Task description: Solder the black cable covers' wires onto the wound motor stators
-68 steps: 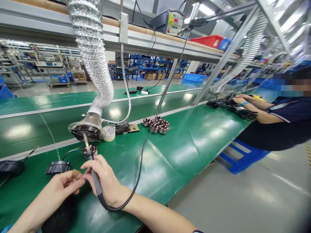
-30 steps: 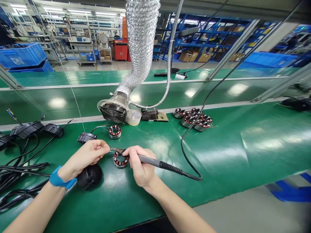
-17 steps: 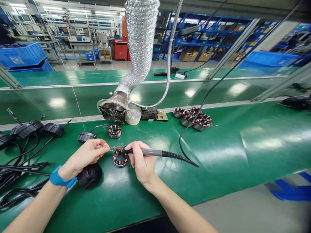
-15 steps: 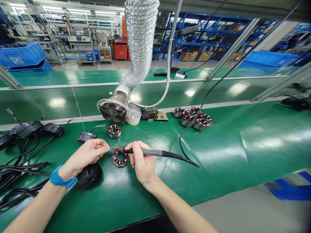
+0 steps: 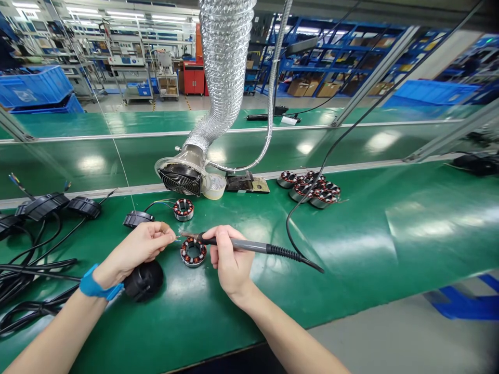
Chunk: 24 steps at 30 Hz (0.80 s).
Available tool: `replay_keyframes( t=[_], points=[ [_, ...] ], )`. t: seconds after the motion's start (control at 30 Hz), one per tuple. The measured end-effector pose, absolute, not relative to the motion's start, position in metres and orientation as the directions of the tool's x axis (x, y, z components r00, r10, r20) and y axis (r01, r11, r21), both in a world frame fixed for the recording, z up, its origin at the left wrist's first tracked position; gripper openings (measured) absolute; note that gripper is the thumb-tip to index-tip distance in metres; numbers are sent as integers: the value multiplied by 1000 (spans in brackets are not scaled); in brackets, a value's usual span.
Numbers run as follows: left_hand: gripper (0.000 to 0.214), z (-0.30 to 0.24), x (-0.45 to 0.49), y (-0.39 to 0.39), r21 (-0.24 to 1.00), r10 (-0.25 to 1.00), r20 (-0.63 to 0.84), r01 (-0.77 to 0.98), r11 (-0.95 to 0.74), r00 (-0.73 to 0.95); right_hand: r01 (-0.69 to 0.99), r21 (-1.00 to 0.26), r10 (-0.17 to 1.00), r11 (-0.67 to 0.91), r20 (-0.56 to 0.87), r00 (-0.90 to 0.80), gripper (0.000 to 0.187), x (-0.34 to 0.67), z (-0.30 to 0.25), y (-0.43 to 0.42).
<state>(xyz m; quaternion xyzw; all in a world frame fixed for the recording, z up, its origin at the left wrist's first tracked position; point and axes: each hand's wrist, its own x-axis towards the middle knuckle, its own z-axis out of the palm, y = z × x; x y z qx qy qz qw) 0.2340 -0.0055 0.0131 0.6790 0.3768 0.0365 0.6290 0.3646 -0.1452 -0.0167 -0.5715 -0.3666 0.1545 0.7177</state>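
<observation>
My right hand grips a soldering iron with a grey handle, its tip pointing left above a ring-shaped motor stator with copper windings. My left hand pinches thin wires close to the iron's tip; whether tip and wire touch I cannot tell. The stator lies flat on the green bench. Below my left hand, partly covered by it, sits a black round housing. Another stator stands just behind, with coloured wires running to a black ring-shaped part.
A fume extractor on a silver duct hangs behind the hands, beside a roll of tape and a soldering stand. Several stators cluster at the back right. Black housings and coiled cables fill the left side.
The soldering iron's handle has tilted slightly, its cable end dropping and shifting right. My left hand holds nearly the same place with the wires.
</observation>
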Motion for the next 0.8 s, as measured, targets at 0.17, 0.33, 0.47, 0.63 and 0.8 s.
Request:
replay_keyframes(
  t=[0.17,0.33,0.47,0.63,0.8],
  points=[
    [39,12,234,-4,885,558,-419,459,77,716,249,-925,630,286,378,678,42,365,-18,-146],
    [39,11,235,-4,891,552,-413,448,78,724,278,-919,617,280,394,681,41,366,-19,-146],
    [38,10,234,-4,891,559,-412,446,83,720,288,-917,612,275,398,683,41,365,-19,-145],
    [38,10,234,-3,892,555,-416,444,92,720,305,-915,612,264,403,680,42,365,-20,-145],
    [37,9,234,-2,891,552,-417,444,93,722,346,-902,634,259,428,644,40,364,-21,-146]
  ],
)
